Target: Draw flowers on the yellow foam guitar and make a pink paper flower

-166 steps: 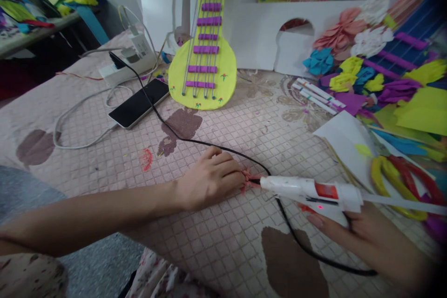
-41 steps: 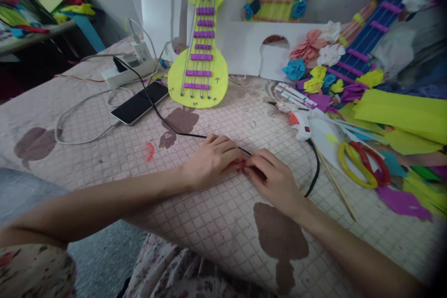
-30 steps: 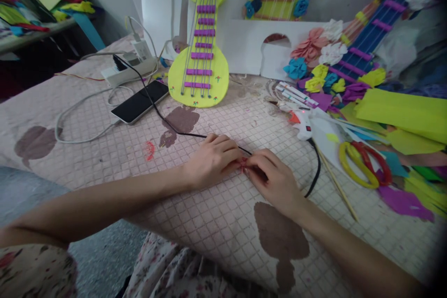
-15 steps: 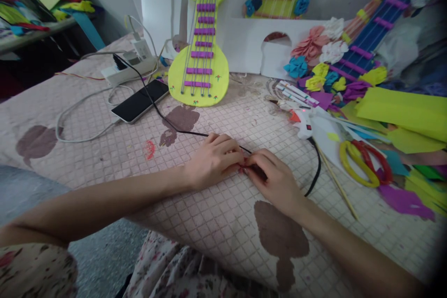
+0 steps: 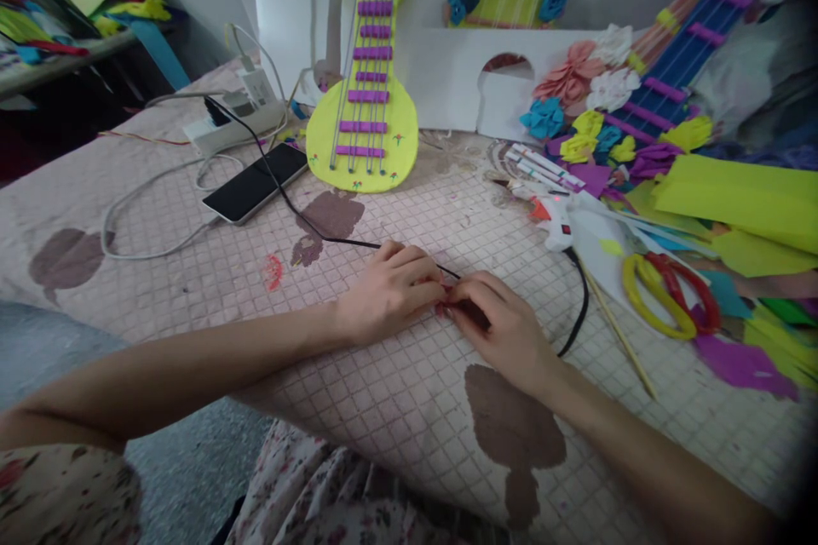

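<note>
My left hand [image 5: 397, 289] and my right hand [image 5: 502, 324] meet above the quilted table cover, with their fingertips pinched together. Between them shows a small piece of red paper [image 5: 440, 306], mostly hidden by the fingers, so its exact shape cannot be made out. Both hands are closed on it. A black cable [image 5: 351, 242] runs just behind my hands. To the right of my right hand lies a white glue gun [image 5: 557, 226] with a small red light. Bits of red scrap [image 5: 273, 271] lie on the cover left of my left hand.
Behind stands a yellow paper guitar [image 5: 371, 115] with purple bars and strings. A phone [image 5: 256, 183] charges at the left beside a power strip [image 5: 236, 123]. Scissors [image 5: 658, 298], a wooden stick [image 5: 619, 332], coloured paper [image 5: 734, 196] and a blue flowered guitar [image 5: 677, 72] are at the right.
Both hands stay at nearly the same spot, with the fingertips shifting very slightly around the red piece. The whole view has moved a little.
</note>
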`<state>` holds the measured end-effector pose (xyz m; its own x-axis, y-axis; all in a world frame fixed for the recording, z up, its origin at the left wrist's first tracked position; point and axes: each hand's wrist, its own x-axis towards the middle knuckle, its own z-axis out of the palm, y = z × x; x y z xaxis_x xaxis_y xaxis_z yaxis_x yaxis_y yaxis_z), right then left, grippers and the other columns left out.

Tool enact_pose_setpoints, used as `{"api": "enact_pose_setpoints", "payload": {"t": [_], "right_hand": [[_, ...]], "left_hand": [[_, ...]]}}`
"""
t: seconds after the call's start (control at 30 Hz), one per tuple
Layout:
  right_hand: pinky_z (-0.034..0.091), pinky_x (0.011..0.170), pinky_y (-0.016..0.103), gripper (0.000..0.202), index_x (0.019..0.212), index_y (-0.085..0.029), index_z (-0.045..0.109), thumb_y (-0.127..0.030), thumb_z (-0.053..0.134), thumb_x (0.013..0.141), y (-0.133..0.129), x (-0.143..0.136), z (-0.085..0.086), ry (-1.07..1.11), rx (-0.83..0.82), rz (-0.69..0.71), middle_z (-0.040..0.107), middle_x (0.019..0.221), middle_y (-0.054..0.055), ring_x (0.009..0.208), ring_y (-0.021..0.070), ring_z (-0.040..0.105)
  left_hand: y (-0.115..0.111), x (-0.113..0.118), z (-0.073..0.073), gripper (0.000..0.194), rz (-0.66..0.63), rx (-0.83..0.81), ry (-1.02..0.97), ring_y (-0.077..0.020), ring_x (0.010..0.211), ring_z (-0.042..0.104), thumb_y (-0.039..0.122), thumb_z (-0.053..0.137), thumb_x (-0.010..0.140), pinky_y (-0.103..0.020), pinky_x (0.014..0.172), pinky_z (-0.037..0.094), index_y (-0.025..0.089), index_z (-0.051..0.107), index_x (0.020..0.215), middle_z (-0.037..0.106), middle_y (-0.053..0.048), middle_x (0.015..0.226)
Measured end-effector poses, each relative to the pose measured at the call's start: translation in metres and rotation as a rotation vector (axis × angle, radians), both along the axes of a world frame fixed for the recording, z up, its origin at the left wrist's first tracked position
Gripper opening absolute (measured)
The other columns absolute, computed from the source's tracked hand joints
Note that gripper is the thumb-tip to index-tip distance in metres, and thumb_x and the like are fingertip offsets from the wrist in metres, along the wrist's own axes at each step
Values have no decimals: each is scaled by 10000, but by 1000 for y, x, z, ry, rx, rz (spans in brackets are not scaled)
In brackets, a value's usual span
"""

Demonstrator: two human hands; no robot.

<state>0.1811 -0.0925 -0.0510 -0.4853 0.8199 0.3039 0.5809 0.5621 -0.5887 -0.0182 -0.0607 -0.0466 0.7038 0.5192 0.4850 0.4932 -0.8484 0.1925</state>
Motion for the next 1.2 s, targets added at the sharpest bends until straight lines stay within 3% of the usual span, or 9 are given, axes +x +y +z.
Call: {"api": "enact_pose_setpoints", "payload": {"t": [0.5, 1.2], "right_hand": [[460, 772, 307, 129, 890, -219, 502, -106, 545, 845, -1, 1, 3, -15, -26, -12, 545, 876, 18, 863, 157, 535], [482, 807, 330, 126, 929, -220, 543, -123, 481, 877, -5, 3, 8, 1, -49, 16, 551, 940, 44, 921, 167, 548]], "left_hand": [[-1, 2, 0, 97, 50, -104, -56, -160, 895, 518, 236, 548, 895, -312, 785, 371, 197, 637, 906, 642, -22, 921], [0, 6, -2, 84, 32, -94, -91, -155, 900, 517, 246, 595, 866, -317, 796, 368, 215, 669, 839, 660, -5, 924]]}}
